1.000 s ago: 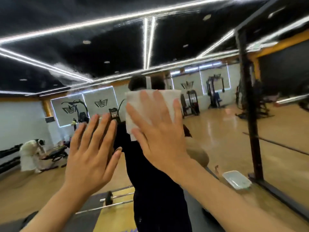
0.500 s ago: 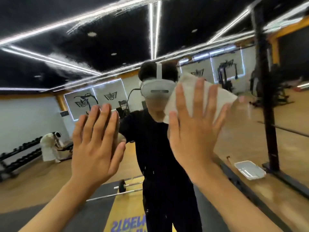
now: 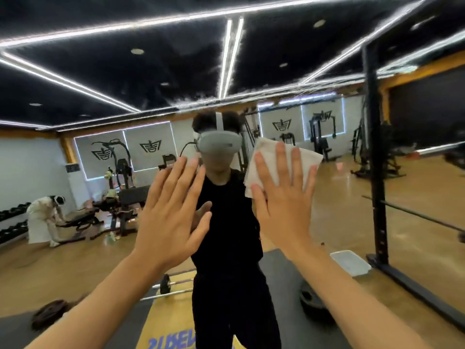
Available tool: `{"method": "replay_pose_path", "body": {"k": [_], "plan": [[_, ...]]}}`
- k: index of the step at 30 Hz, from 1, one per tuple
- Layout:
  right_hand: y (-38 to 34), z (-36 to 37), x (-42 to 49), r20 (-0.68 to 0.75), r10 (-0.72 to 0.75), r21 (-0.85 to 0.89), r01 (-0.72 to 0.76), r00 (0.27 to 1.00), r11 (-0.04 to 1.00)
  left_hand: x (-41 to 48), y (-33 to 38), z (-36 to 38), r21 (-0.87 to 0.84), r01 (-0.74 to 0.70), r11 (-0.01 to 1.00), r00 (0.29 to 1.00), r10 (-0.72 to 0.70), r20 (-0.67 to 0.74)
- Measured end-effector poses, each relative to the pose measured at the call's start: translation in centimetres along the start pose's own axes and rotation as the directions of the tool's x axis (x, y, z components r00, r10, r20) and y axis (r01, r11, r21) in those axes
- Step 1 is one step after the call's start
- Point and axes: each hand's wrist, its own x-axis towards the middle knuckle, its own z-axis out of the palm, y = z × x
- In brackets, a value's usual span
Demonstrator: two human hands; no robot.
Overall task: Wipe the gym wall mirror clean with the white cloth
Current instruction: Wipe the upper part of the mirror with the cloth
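Head view: the right hand (image 3: pixel 284 197) lies flat, fingers straight and spread, and presses the white cloth (image 3: pixel 268 153) against the mirror (image 3: pixel 339 210), just right of the reflected headset (image 3: pixel 217 143). The crumpled cloth tilts, with one corner pointing right; its long axis is hidden under the palm. The left hand (image 3: pixel 171 215) is released, with its palm flat on the glass beside it, holding nothing.

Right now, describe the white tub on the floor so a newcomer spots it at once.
Find the tall black rack post on the right and follow it down to its foot. Just left of that foot, on the wooden floor, sits the tub. It is the only pale, rectangular thing there; the plate nearby is dark and round.
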Motion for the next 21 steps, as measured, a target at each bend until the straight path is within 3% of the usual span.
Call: {"method": "replay_pose_path", "body": {"k": [4,11,15,21], "plan": [[-0.6,0.1,-0.2,-0.017,0.047,-0.040,-0.048,0.999,0.998,-3.9,-4.3,-0.7,0.038,0.009,0.999,0.999,-0.010,0.033],[-2.0,-0.5,0.2,0.049,0.123,-0.097,-0.118,0.991,0.988,-7.5,-12.6,-0.7,0.029,0.102,0.994,0.994,-0.101,-0.039],[-3.1,0.0,-0.4,0.013,0.190,-0.084,-0.188,0.982,0.979,-7.4,-12.5,-0.1,0.063,0.085,0.994,0.996,-0.082,-0.044],[-6.0,2.6,-6.7,0.022,0.113,-0.066,-0.111,0.993,0.992,-7.8,-12.7,0.6,0.083,0.074,0.994,0.995,-0.067,-0.079]]}}
